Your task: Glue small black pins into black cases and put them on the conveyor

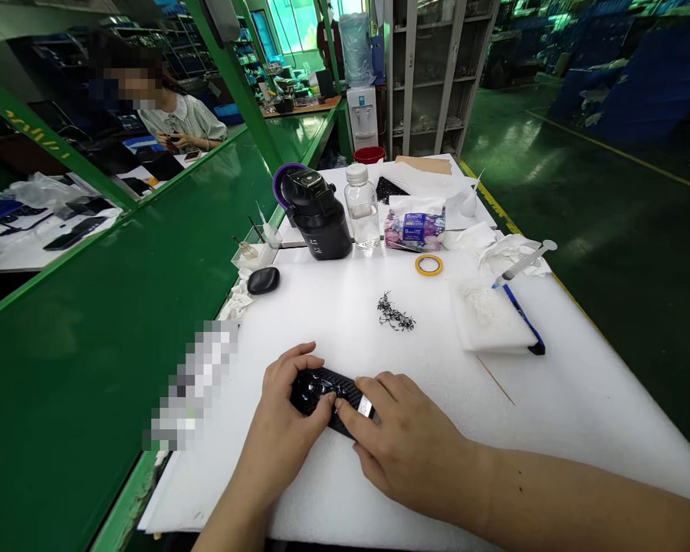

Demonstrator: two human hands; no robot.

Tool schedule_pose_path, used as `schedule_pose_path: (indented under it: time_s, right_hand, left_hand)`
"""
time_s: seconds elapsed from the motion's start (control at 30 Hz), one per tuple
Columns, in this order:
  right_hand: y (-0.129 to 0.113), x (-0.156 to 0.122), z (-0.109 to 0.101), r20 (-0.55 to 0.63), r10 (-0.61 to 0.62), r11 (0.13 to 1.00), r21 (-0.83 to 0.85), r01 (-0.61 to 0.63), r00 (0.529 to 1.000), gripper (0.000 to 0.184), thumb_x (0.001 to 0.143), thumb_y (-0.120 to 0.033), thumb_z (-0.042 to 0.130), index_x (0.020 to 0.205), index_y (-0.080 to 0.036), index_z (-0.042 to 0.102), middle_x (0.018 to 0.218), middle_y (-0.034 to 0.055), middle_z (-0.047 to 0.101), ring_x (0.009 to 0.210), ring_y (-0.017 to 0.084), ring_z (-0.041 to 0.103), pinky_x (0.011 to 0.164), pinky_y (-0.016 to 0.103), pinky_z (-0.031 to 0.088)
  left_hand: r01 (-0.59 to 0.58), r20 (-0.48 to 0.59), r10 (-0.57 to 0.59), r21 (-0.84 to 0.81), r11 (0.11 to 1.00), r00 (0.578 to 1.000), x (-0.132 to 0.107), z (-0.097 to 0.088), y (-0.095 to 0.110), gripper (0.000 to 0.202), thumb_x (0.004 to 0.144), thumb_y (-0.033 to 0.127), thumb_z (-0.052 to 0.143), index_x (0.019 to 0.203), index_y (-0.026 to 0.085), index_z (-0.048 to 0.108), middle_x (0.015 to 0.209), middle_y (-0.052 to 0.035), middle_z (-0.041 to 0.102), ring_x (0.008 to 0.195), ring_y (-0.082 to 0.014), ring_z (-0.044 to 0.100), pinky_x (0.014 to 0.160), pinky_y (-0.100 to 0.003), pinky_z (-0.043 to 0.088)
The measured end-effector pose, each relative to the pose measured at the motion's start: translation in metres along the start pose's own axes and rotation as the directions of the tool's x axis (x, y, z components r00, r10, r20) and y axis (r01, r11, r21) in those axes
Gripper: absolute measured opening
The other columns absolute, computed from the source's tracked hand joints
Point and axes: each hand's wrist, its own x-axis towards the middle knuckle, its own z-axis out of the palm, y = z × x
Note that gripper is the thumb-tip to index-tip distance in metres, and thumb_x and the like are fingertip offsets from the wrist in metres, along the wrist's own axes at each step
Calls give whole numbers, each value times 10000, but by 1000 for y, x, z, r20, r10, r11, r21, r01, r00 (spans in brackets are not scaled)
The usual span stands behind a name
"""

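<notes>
A black carbon-patterned part [322, 386] lies on the white foam sheet [580, 399] near the front edge. My left hand [284, 418] curls round its left end, thumb on top. My right hand [402, 441] covers its right end, with thumb and forefinger pinched on the part next to a small shiny silver piece [366, 405]. A little heap of small black wire-like bits [395, 314] rests on the foam just beyond the hands.
Further back stand a black jug with purple lid [316, 211], a clear bottle [362, 207], a tissue pack [417, 226], a yellow tape ring [428, 264], a syringe [526, 262] on white wipes, a foam block [488, 314], a black oval object [263, 280]. Another person sits at the far left bench.
</notes>
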Motion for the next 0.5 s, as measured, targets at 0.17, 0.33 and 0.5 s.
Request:
schedule_pose_path:
  time_s: [0.17,0.33,0.5]
  right_hand:
    - [1,1,0,9,-11,1000,-16,11,1000,492,873,-197,533,1361,-145,509,1185,178,569,978,301,502,785,428,442]
    - [1,1,-3,25,-7,1000,-7,8,1000,479,878,-211,532,1353,-153,513,1164,169,573,972,297,500,786,425,436]
    - [1,1,-3,17,-5,1000,-11,6,1000,459,884,-224,537,1338,-158,524,1143,161,571,951,284,491,771,415,423]
  left_hand:
    - [-15,-41,12,-67,998,999,-2,1,-4,291,792,297,620,1073,269,547,1361,-60,536,1284,-280,492,1077,-500,390]
    - [5,-53,-11,-117,993,999,-1,0,-5,216,826,306,577,1040,274,561,1342,-39,553,1243,-271,531,1064,-497,397]
    - [-83,-43,82,-29,996,996,-3,1,-3,241,814,262,592,1053,273,562,1325,-37,557,1267,-262,498,1067,-481,393]
